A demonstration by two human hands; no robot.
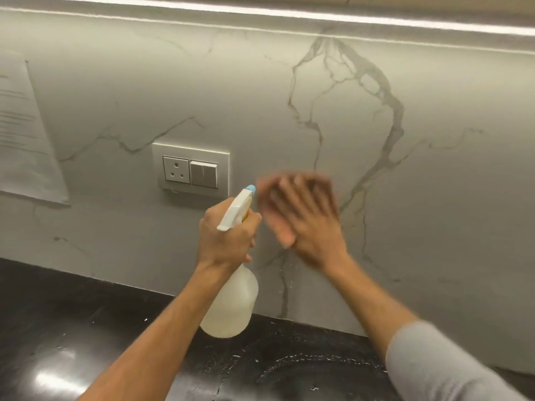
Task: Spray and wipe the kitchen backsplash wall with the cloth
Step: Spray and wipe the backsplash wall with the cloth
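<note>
Holding: my left hand is clenched around the neck of a translucent white plastic spray bottle with a white trigger head and a pale blue nozzle tip.
Bottle axis: I see its long axis running near upright, leaning slightly, with the rounded body hanging below my fist over the black speckled stone countertop.
Nozzle direction: the blue tip points up and away from me at the grey-white marble-veined backsplash wall, just beside the lower right corner of the white socket-and-switch plate.
Left arm: bare forearm rising from lower left, wrist straight, fingers wrapped at the trigger.
Right hand: my right hand is flat and spread, released, fingers fanned up and to the left, just right of the nozzle; it is motion-blurred, so I cannot tell whether the palm touches the wall.
Right arm: forearm coming in from lower right, with a grey sleeve pushed up toward the elbow.
Far left: a printed paper sheet is stuck on the wall.
</note>
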